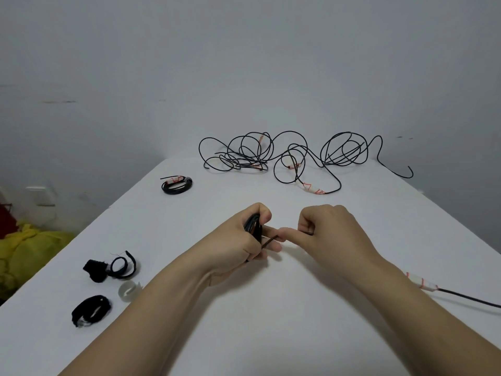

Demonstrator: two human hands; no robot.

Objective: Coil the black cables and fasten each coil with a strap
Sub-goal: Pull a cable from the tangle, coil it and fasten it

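Head view: a white counter [298,308] runs away towards a pale wall. Near its middle the left hand [241,240] has its grip clenched round a small coil [252,226] of black cable, the loops showing between thumb and fingers. A thin loose end [269,240] leaves the coil and crosses to the right hand [334,229], just beside it. That hand's grip is curled, one finger stretched along the loose end, and a dark bit shows under the bent fingers, so it seems to pinch that end.

At the far edge lies a tangle of black cables [271,156] with white, red-marked tags. Left of the tangle rests a finished coil [176,183]. Near the left edge lie two black straps [113,267] [90,310] with a pale curled strap [128,290] between them. On the right, another cable [461,295] with a white taped end runs out of view
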